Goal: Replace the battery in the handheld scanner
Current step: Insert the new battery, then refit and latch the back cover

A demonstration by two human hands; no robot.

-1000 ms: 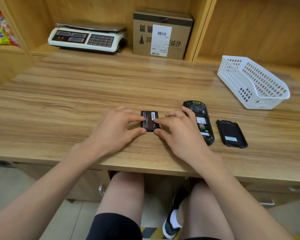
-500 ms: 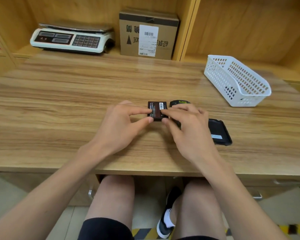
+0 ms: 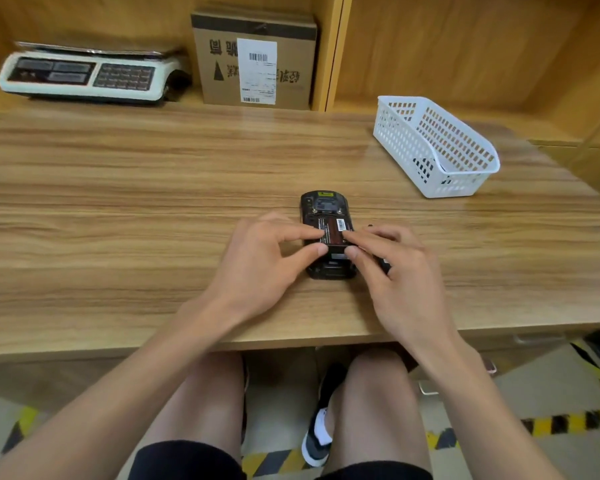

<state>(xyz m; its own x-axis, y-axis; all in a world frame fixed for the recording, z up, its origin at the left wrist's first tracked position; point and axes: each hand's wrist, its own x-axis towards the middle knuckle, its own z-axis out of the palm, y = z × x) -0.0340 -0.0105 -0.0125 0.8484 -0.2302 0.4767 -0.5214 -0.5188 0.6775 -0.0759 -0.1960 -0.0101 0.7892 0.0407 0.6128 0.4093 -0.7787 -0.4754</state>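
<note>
The black handheld scanner [image 3: 321, 206] lies face down on the wooden desk [image 3: 118, 202], its back uncovered. A dark battery [image 3: 334, 232] with a white barcode label sits over the scanner's open compartment. My left hand [image 3: 260, 261] pinches the battery's left edge between thumb and forefinger. My right hand [image 3: 392, 268] pinches its right edge the same way. Whether the battery is fully seated I cannot tell. The black back cover [image 3: 384, 265] is almost wholly hidden under my right hand.
A white plastic basket [image 3: 437, 147] stands at the back right of the desk. In the shelf behind are a weighing scale [image 3: 84, 74] and a cardboard box [image 3: 253, 60]. The desk's front edge runs just below my wrists.
Both hands have carried the battery to the right, from the bare desk onto the scanner's open back. The camera view has shifted, and my right hand now covers the back cover.
</note>
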